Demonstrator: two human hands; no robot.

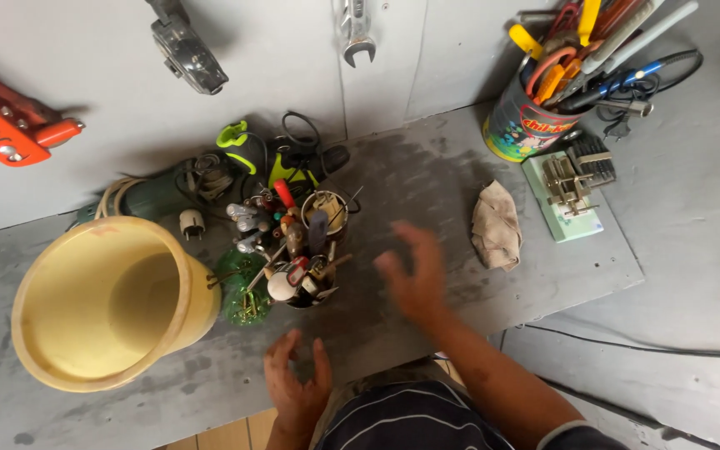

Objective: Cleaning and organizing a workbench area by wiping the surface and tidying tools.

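Two bare hands hover over the grey table (460, 175), each grip spread and holding nothing. The right hand (417, 279) (blurred) is just beside the tool holder (306, 250); the left hand (297, 387) is near the yellow bucket (85, 333).

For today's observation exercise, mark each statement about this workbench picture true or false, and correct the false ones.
1. Both hands are empty. True: the left hand and the right hand hold nothing, fingers spread over the grey bench.
2. The yellow bucket stands upright. False: it lies tipped, its open mouth facing the camera.
3. A crumpled cloth lies to the right of the right hand. True.
4. The printed tin at the back right is empty. False: it is crammed with tools and pens.
5. A spanner hangs on the wall. True.
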